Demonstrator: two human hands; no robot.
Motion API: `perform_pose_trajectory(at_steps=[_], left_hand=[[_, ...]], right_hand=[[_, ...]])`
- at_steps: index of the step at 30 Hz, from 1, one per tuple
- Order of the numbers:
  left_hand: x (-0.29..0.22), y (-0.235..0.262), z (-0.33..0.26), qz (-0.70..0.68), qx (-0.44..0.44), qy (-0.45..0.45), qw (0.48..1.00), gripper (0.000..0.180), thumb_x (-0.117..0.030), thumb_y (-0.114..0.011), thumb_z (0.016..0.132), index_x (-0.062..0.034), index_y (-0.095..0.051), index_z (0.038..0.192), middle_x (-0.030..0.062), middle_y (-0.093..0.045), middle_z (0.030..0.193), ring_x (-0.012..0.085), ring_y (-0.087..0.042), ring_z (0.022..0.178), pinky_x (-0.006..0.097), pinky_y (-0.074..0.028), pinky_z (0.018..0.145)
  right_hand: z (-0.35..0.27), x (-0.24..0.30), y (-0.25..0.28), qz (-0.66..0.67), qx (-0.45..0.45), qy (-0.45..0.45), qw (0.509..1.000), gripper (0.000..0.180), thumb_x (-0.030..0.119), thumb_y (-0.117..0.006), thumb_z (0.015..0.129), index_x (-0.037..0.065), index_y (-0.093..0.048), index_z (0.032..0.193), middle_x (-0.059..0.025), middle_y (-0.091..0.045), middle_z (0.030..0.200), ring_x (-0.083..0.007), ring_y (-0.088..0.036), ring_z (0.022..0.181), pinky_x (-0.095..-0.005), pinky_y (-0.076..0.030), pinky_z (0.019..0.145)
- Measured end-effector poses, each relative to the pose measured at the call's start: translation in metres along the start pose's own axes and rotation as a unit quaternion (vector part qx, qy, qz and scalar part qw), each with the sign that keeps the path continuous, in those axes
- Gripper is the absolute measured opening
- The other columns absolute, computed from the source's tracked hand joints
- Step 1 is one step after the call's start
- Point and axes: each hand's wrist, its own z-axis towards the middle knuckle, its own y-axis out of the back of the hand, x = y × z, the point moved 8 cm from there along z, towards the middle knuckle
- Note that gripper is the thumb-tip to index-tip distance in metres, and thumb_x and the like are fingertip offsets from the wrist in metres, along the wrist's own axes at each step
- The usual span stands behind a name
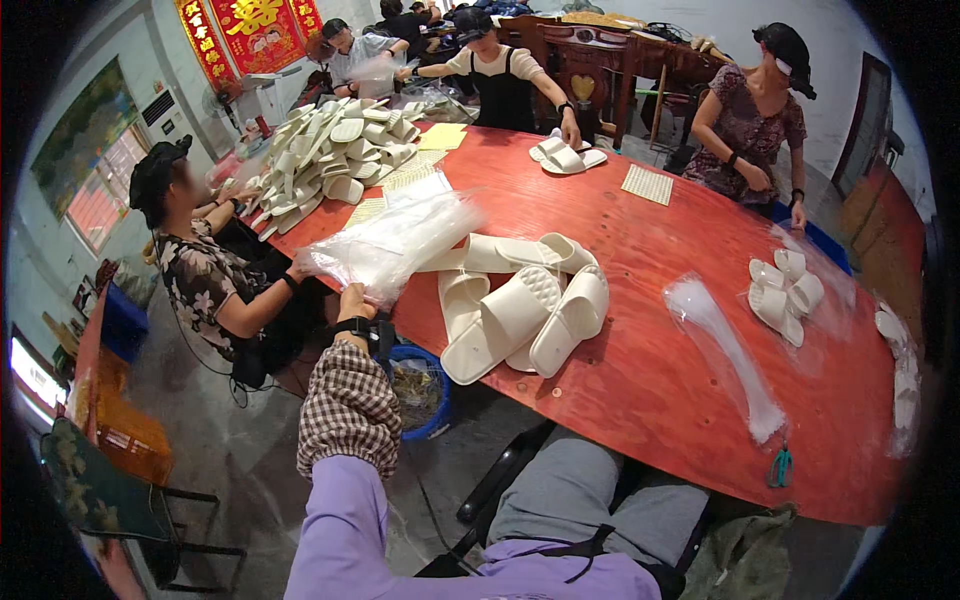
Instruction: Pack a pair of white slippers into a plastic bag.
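My left hand (355, 300), below a checked sleeve cover, reaches over the table's left edge. Its fingers are closed on the near edge of a sheaf of clear plastic bags (400, 235). A co-worker's hand (300, 268) is at the left end of the same bags. Just right of them lies a heap of cream slippers (520, 315), some overlapping and tilted. My right hand is out of view.
A red table (640, 400) holds a large slipper pile (340, 150), bagged slippers (785, 290), a long plastic bag (725, 355) and green-handled snips (781, 467). Several co-workers surround it. A blue bin (440, 425) stands beneath the near edge.
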Motion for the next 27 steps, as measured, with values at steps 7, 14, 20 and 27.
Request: perform_pose_trajectory(at_steps=[7,14,20,27], left_hand=[[0.005,-0.014,-0.017,-0.054,0.003,0.008,0.999,0.024,-0.003,-0.052,0.086,-0.0016,-0.055,0.109,0.0126,-0.061,0.102,0.0321,-0.061,0.093,0.051,-0.052,0.082],[0.014,-0.029,-0.041,-0.055,-0.006,0.06,0.997,0.022,-0.003,-0.048,0.088,0.0001,-0.055,0.109,0.013,-0.061,0.104,0.0319,-0.061,0.093,0.049,-0.052,0.083],[0.0,-0.011,-0.024,-0.04,0.004,0.065,0.997,0.024,-0.003,-0.043,0.091,0.0015,-0.054,0.112,0.0141,-0.061,0.106,0.0299,-0.062,0.095,0.044,-0.054,0.079],[0.026,-0.026,-0.034,-0.093,0.033,0.103,0.99,0.022,-0.007,-0.044,0.092,-0.0014,-0.057,0.109,0.0103,-0.062,0.105,0.0266,-0.061,0.091,0.04,-0.052,0.078]], right_hand=[[0.044,0.016,-0.032,-0.071,0.043,0.058,0.995,0.046,0.029,-0.053,0.096,0.008,-0.049,0.137,-0.0187,-0.051,0.135,-0.0325,-0.05,0.121,-0.0434,-0.038,0.103],[0.068,0.037,-0.051,-0.153,0.06,0.101,0.981,0.046,0.029,-0.05,0.096,0.008,-0.047,0.137,-0.0187,-0.052,0.133,-0.0333,-0.05,0.12,-0.0441,-0.039,0.103],[0.091,0.043,-0.061,-0.232,0.086,0.136,0.959,0.047,0.03,-0.048,0.097,0.007,-0.046,0.138,-0.0186,-0.052,0.132,-0.034,-0.051,0.119,-0.0448,-0.039,0.102],[0.093,0.022,-0.054,-0.314,0.089,0.14,0.935,0.047,0.03,-0.046,0.098,0.007,-0.045,0.138,-0.0186,-0.053,0.131,-0.0348,-0.052,0.118,-0.0455,-0.04,0.101]])
